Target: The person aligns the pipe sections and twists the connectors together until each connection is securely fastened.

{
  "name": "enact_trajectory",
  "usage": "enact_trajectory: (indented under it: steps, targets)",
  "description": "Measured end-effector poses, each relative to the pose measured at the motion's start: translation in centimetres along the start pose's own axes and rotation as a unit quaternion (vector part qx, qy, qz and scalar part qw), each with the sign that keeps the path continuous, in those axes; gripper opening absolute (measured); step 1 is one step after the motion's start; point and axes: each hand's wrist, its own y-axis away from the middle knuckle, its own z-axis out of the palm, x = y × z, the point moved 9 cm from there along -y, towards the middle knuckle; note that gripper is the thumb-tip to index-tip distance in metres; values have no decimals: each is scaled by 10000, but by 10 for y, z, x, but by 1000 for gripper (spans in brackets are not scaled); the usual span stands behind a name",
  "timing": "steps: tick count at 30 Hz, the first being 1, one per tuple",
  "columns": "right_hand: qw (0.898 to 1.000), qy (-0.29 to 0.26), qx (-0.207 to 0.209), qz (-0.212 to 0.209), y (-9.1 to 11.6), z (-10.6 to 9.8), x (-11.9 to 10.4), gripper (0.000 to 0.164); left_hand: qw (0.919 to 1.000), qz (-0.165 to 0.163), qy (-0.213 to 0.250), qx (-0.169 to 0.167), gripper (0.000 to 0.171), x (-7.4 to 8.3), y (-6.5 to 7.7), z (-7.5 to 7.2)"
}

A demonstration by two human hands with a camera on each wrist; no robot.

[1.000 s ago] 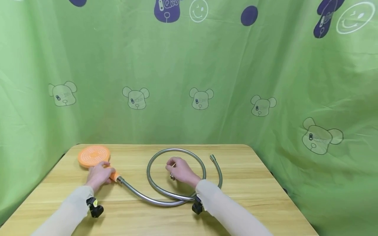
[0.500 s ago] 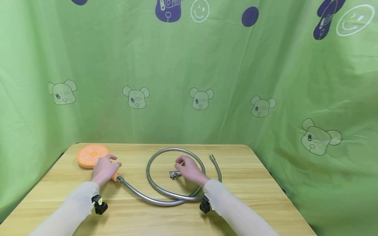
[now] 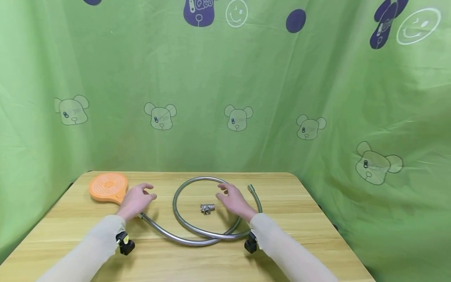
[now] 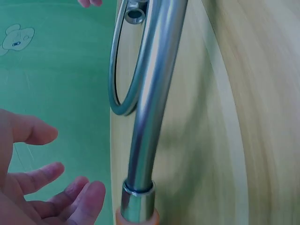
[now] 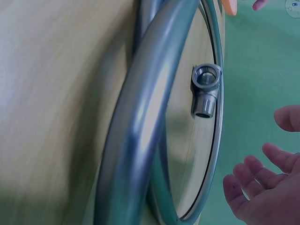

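Observation:
An orange shower head (image 3: 107, 187) lies at the table's left, joined to a silver shower hose (image 3: 165, 232) that loops across the middle. Over the shower head's handle hovers my left hand (image 3: 136, 200), fingers relaxed and holding nothing; the left wrist view shows the hose's metal collar (image 4: 138, 201) apart from the fingers. Inside the loop sits a small metal tee fitting (image 3: 207, 208), also plain in the right wrist view with its round opening. My right hand (image 3: 235, 200) is raised right of the fitting, above the loop's right side, with loosely bent fingers and nothing in them.
The hose's free end (image 3: 251, 188) points toward the back right of the wooden table (image 3: 296, 239). A green curtain (image 3: 197, 149) hangs behind the table and along its sides. Black wrist cameras (image 3: 126, 243) are strapped to both sleeves.
My left hand has let go of the shower head's handle and moved up and right. My right hand has drawn right from the tee fitting, leaving it on the table in plain sight.

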Motion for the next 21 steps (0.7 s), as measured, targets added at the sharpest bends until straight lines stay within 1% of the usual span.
enact_trajectory:
  steps: [4,8,15,21]
  targets:
    - [9999,63,79,27,3,-7,4,48,9998,131,85,-99,51,9,-4,8]
    - [9999,106,90,102,6,-13,9,50,9995,174,143,-237,52,17,-8,17]
    - [9993,222,279,89,8,-27,19,50,9985,326,279,-345,49,32,-13,28]
    - [9985,306,435,101,9,-38,31,53,9975,398,397,-438,45,39,-16,39]
